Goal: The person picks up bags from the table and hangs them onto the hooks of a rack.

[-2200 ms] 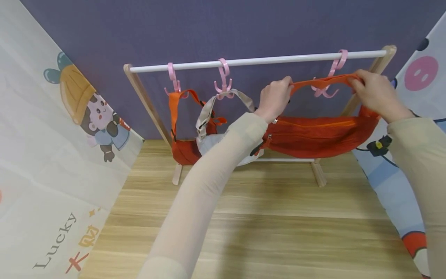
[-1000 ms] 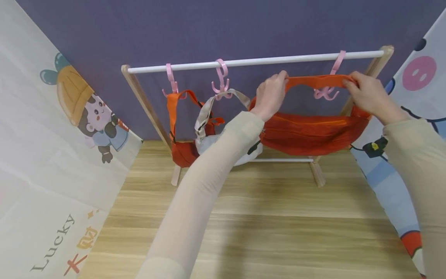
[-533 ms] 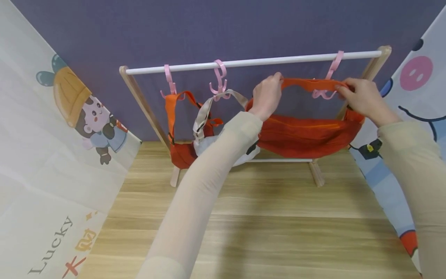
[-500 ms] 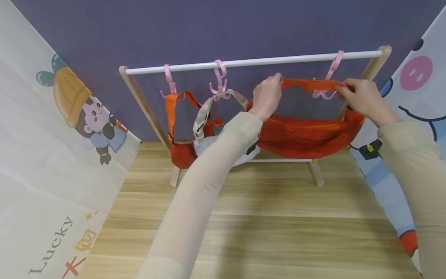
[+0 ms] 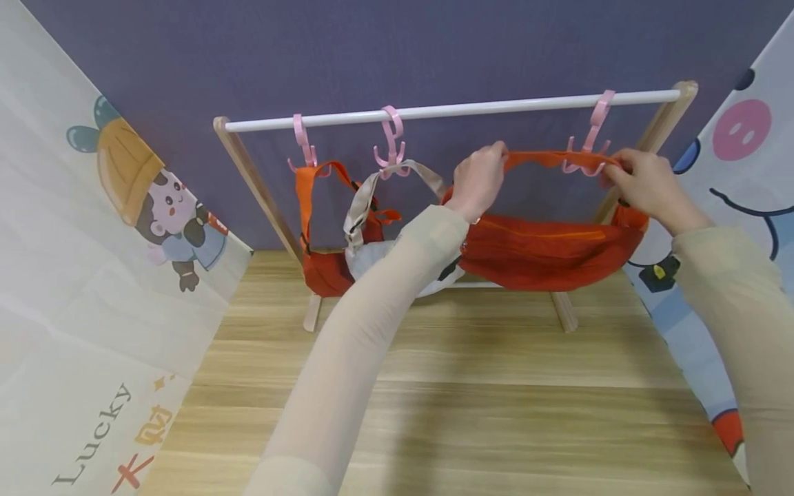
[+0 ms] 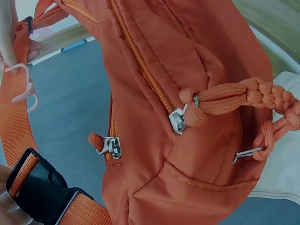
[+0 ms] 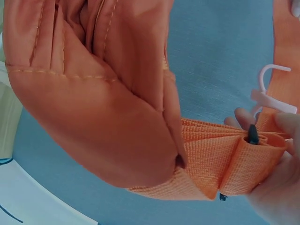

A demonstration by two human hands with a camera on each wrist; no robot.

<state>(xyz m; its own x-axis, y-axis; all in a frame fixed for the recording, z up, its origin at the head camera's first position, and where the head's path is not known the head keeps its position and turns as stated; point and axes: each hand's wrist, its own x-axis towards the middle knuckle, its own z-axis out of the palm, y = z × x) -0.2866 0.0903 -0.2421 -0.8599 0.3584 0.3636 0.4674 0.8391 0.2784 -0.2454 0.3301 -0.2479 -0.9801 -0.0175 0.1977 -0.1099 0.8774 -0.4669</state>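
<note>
An orange-red sling bag [image 5: 540, 255] hangs by its orange strap [image 5: 536, 158] between both hands. The left hand [image 5: 479, 180] grips the strap's left part, close to the black buckle [image 6: 42, 187]. The right hand [image 5: 651, 186] pinches the strap's right part, where the webbing is folded [image 7: 253, 161]. Between the hands, the strap crosses the prongs of the rightmost pink hook [image 5: 586, 162]; prong tips show above it. Whether the hook bears any weight I cannot tell. In the left wrist view, metal zipper pulls [image 6: 177, 121] and a braided orange cord [image 6: 262, 93] show on the bag.
A white rail [image 5: 471, 109] on wooden legs carries the hooks. From the left hook [image 5: 304, 141] hangs another orange bag [image 5: 329, 274]; a white bag [image 5: 369, 255] hangs from the middle hook [image 5: 392, 138]. Printed cloths stand on both sides of the wood-grain floor [image 5: 471, 399].
Both hands have shifted left with the sling bag, then lowered it. The strap has come down onto the level of the right hook's prongs, whose tips now show above it.
</note>
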